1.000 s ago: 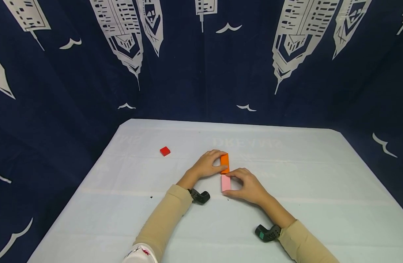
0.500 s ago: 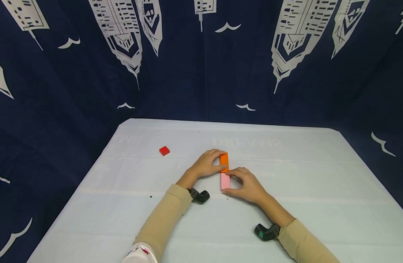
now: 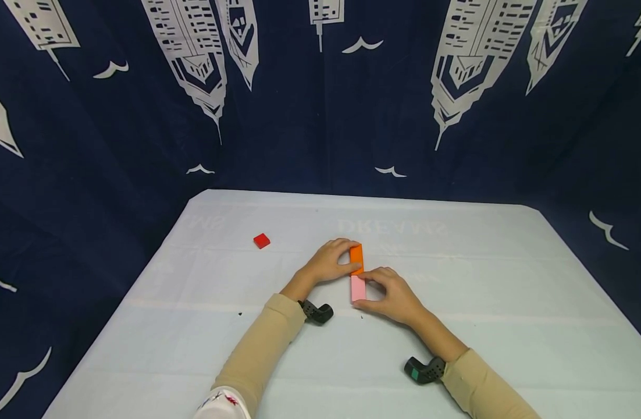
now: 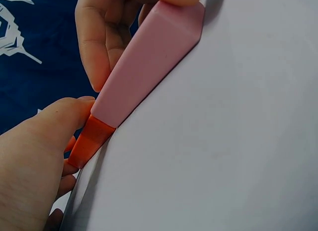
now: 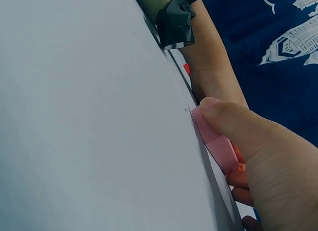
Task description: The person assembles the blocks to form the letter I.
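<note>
Two rectangular blocks lie end to end on the white table. The orange block (image 3: 356, 256) is the far one, and my left hand (image 3: 328, 261) pinches it from its left side between thumb and fingers. Nearer to me is the pink block (image 3: 358, 289), gripped at its two ends by the thumb and fingers of my right hand (image 3: 392, 295). In the left wrist view the pink block (image 4: 149, 62) meets the orange block (image 4: 92, 140) at its end. The right wrist view shows my right thumb on the end of the pink block (image 5: 218, 146).
A small red block (image 3: 261, 240) lies farther back to the left on the white table (image 3: 509, 279). Behind the table's far edge hangs a dark blue curtain (image 3: 326, 128) with white building prints. Black wrist cameras sit at both cuffs.
The pink block and my right hand have shifted slightly away from me, up against the orange block, during the first half second. Since then both hands have stayed still.
</note>
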Tool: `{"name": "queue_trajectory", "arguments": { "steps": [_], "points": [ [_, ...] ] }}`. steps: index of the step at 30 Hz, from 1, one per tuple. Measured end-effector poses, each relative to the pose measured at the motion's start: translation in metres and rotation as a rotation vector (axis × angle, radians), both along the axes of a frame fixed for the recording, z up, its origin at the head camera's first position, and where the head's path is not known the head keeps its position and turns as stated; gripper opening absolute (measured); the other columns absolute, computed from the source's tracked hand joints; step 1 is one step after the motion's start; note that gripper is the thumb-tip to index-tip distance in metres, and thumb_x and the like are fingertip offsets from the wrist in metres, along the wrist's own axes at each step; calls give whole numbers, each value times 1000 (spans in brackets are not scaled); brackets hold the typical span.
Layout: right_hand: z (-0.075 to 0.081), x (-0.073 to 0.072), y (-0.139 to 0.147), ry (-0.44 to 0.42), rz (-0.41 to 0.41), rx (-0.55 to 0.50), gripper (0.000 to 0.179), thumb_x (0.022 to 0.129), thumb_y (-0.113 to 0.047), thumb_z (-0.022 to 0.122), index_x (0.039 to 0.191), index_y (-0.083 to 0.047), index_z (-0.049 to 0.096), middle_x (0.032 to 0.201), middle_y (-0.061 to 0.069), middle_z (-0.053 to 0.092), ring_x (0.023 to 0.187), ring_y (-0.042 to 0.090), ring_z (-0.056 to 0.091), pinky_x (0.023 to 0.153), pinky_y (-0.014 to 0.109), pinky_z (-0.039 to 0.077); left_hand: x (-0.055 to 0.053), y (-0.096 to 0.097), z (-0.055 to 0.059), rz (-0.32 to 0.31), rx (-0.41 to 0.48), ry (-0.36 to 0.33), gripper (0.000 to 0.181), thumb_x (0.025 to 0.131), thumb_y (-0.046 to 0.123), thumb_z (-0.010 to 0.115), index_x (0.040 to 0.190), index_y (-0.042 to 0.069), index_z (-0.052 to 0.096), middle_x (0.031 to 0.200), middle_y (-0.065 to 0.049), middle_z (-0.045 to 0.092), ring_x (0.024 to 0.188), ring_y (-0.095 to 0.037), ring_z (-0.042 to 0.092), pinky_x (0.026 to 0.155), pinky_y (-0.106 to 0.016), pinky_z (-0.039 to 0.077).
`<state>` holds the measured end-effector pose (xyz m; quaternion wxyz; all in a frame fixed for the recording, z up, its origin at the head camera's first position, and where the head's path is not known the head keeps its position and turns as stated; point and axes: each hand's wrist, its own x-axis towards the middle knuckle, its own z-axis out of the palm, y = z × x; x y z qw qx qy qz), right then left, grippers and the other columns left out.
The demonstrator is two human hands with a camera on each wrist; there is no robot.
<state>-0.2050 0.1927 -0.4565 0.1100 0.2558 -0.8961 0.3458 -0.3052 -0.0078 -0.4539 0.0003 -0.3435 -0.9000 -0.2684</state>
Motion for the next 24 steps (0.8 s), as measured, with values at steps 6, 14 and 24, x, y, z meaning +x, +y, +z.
{"name": "queue_trajectory", "arguments": {
  "steps": [6,14,24],
  "points": [
    [1,0,0,7,0,-1,56,71,-39,87,117,-12,70,108,-1,67,105,20,58,91,45,48,-1,0,-1,-3,-2,10,57,93,41,64,142,16,50,143,-6,49,134,-23,41,113,-40,30],
    [-1,-2,0,13,-1,-3,56,72,-39,86,117,-11,70,107,-1,67,103,20,58,90,45,49,0,-1,0,2,-7,7,57,93,41,64,142,18,50,143,-6,49,134,-23,40,113,-40,29],
    [0,-4,2,-44,-36,-70,60,72,-38,87,119,-6,68,107,2,67,103,21,60,91,45,49,0,-1,0,3,-8,-7,58,93,42,63,143,18,49,144,-6,48,136,-24,39,113,-41,28]
  ]
}}
